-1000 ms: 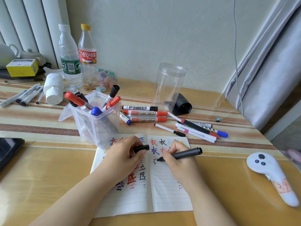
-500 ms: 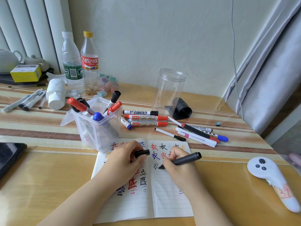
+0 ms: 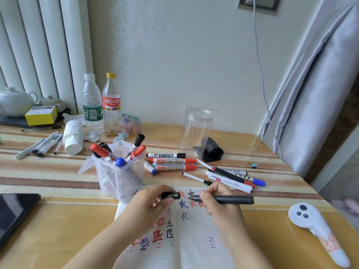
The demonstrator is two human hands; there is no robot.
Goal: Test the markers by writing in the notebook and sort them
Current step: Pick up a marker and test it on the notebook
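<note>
An open lined notebook [image 3: 196, 241] lies in front of me, with red, blue and black characters on both pages. My right hand [image 3: 219, 206] holds a black marker [image 3: 229, 200] level above the right page, tip pointing left. My left hand [image 3: 149, 206] pinches the marker's black cap [image 3: 171, 195], a short gap from the tip. A clear plastic bin [image 3: 118, 175] behind the notebook holds several markers upright. More markers [image 3: 174, 164] lie loose on the table to its right, and another loose group [image 3: 235, 176] lies further right.
A tall clear jar [image 3: 196, 131] and a black roll [image 3: 211, 150] stand behind the loose markers. Two bottles [image 3: 101, 105], a white roll [image 3: 72, 136] and more pens [image 3: 41, 144] sit at back left. A white controller [image 3: 318, 230] lies right, a dark tablet [image 3: 13, 212] left.
My right hand has lifted the marker off the page after writing a black character and turned it level toward the cap in my left hand. The camera has tilted up.
</note>
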